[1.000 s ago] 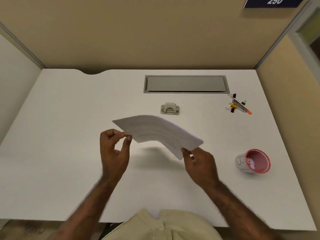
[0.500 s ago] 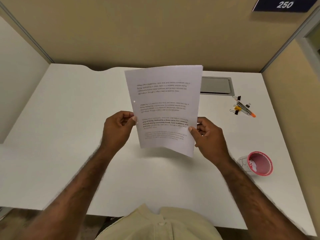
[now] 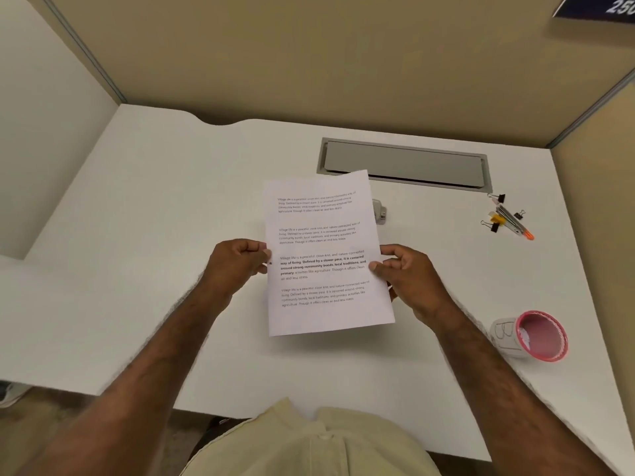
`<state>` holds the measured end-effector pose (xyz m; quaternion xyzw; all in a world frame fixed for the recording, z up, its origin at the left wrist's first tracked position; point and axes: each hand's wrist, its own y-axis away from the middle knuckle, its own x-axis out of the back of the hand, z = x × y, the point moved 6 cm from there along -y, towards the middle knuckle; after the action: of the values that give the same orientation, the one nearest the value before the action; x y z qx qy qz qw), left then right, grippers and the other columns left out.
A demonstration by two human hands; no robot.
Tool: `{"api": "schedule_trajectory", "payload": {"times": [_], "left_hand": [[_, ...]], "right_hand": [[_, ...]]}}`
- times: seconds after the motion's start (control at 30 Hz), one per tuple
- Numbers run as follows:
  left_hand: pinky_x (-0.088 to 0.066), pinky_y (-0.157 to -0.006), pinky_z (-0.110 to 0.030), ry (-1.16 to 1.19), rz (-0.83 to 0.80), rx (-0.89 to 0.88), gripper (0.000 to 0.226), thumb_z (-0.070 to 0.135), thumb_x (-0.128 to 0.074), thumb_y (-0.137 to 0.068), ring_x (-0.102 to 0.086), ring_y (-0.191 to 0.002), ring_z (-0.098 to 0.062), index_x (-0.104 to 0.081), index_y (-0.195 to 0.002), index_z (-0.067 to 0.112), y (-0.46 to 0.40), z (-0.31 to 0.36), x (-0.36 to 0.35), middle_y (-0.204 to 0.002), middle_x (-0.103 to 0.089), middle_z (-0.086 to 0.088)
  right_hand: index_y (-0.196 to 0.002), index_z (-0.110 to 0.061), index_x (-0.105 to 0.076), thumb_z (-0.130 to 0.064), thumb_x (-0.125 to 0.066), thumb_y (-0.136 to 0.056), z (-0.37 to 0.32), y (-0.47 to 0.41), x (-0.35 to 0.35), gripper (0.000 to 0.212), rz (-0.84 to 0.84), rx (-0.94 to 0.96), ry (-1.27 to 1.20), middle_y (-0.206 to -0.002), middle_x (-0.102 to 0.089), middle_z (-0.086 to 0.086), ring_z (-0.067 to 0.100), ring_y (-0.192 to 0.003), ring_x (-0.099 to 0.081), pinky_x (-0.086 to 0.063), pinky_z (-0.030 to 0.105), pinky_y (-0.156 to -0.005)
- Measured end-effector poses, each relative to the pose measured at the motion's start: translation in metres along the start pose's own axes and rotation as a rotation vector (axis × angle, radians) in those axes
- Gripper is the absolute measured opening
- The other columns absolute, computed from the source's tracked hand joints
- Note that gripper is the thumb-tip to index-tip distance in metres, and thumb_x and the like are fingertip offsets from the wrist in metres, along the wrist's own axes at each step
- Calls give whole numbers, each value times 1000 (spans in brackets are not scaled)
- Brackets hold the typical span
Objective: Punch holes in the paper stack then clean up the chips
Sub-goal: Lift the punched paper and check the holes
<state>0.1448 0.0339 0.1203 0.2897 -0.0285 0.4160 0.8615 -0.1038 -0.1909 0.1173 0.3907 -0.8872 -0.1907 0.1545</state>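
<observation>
A white paper stack [image 3: 326, 317] with printed text is held above the white desk [image 3: 137, 269], text side facing me. My left hand [image 3: 237, 262] pinches its left edge, beside a small dark punched hole. My right hand [image 3: 409, 276] grips the right edge, thumb on the front. The grey hole punch [image 3: 379, 211] sits on the desk behind the sheet, mostly hidden by it. A pink-rimmed cup [image 3: 536, 334] lies on its side at the right, with what look like paper bits inside.
A grey cable hatch [image 3: 405, 163] is set into the desk at the back. Binder clips and pens [image 3: 508, 218] lie at the right. Cubicle walls close in the back and both sides.
The stack was curved and low a second ago, then raised upright; now it is lowered slightly and held flatter toward me. My head has tilted down and left.
</observation>
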Motion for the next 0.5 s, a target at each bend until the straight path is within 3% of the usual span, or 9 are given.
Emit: {"api": "schedule_trajectory", "payload": {"times": [0.17, 0.37, 0.5], "left_hand": [[-55, -73, -26, 13, 31, 55, 8, 10, -77, -95, -70, -59, -5, -78, -90, 17, -9, -28, 29, -70, -78, 10], [-52, -78, -32, 4, 94, 133, 3, 11, -79, -93, -71, -69, -15, -79, -91, 13, -25, -63, 77, -79, -79, 4], [-49, -73, -29, -15, 144, 165, 2, 9, -78, -93, -69, -70, -17, -78, -91, 9, -40, -79, 109, -85, -77, -2]], "right_hand": [[-116, -17, -72, -11, -72, -99, 3, -9, -37, 19, -51, -72, 28, -95, -84, 6, 20, -75, -80, -57, 31, -51], [-115, -20, -73, -13, -72, -98, 4, -29, -92, 18, -110, -120, 49, -96, -83, 6, 19, -72, -78, -59, 33, -52], [-115, -20, -72, -13, -72, -98, 5, -46, -133, 19, -143, -133, 52, -94, -83, 6, 19, -70, -78, -59, 34, -52]]}}
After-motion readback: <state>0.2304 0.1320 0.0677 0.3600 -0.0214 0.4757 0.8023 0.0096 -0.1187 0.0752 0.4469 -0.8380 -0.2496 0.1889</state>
